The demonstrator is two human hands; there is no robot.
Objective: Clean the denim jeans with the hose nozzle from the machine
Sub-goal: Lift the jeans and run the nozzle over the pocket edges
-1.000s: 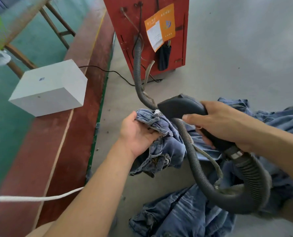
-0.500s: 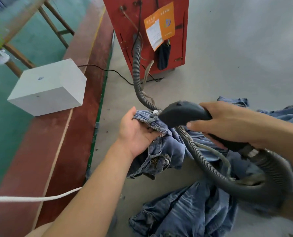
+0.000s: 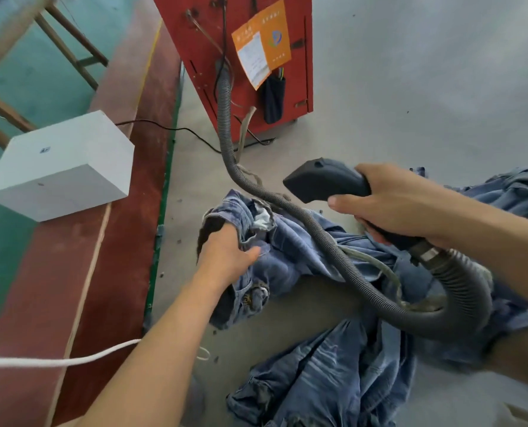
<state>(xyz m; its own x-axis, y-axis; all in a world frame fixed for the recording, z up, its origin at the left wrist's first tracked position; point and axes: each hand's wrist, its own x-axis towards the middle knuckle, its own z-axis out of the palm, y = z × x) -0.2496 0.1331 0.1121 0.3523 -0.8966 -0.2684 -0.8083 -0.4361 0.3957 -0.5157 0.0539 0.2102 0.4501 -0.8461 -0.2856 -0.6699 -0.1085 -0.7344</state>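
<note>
Left hand (image 3: 225,257) grips a bunched waistband of the denim jeans (image 3: 302,251) lying on the grey floor (image 3: 410,87); right hand (image 3: 392,204) wraps the hose nozzle (image 3: 324,180) — held above the jeans, long axis roughly level, tip pointing left — its ribbed hose (image 3: 342,263) running to the red machine (image 3: 195,41).

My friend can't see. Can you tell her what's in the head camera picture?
A person's right hand grips a black plastic hose nozzle above crumpled blue denim jeans, which the left hand grips at one bunched end. A grey ribbed hose runs from the nozzle back to a red metal machine on the grey floor.
</note>
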